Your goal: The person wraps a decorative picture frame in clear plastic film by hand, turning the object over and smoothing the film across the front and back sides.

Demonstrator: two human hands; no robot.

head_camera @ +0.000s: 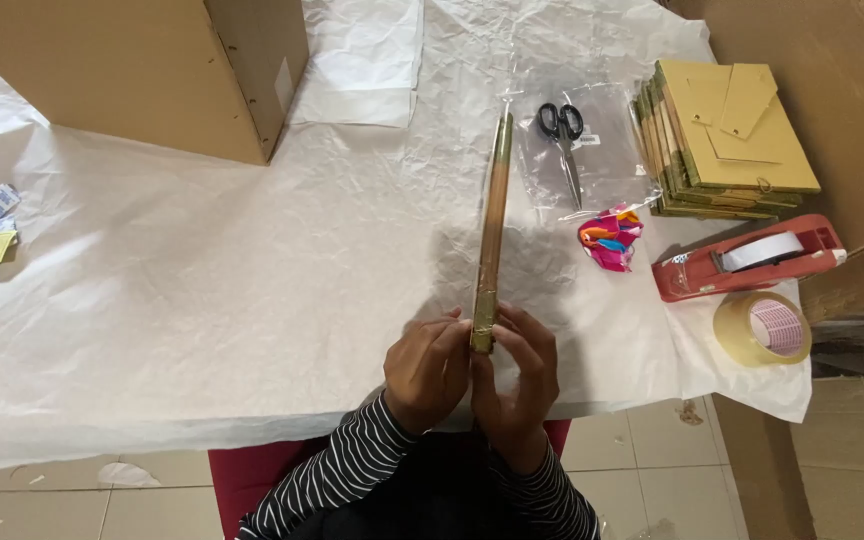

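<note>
Left hand (426, 368) and right hand (515, 370) fingers pinching edge-on flat pack (492, 235), its faces hidden

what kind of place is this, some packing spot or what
Probably a small packing or craft work table: it is covered in white paper, with a red tape dispenser, a loose tape roll, scissors, a stack of flat brown card packs and big cardboard boxes around.
</note>
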